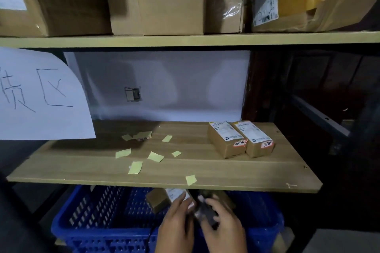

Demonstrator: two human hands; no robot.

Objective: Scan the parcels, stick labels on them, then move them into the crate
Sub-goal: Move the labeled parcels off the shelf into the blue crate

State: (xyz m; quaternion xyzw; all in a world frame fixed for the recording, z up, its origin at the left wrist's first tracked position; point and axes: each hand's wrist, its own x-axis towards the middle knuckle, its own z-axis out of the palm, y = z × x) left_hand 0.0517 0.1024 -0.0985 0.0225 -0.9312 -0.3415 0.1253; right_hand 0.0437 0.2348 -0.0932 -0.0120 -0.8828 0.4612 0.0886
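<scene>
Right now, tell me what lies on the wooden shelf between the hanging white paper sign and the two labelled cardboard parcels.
Head view: only scattered pale yellow paper scraps on bare wood.

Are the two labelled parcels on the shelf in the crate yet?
No. Both parcels sit side by side on the wooden shelf, above the blue crate.

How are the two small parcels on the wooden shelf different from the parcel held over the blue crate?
The two shelf parcels lie side by side, touching, untouched by the hands; the held parcel is below the shelf, over the blue crate, with the left hand on it. All are small brown boxes with white labels.
</scene>
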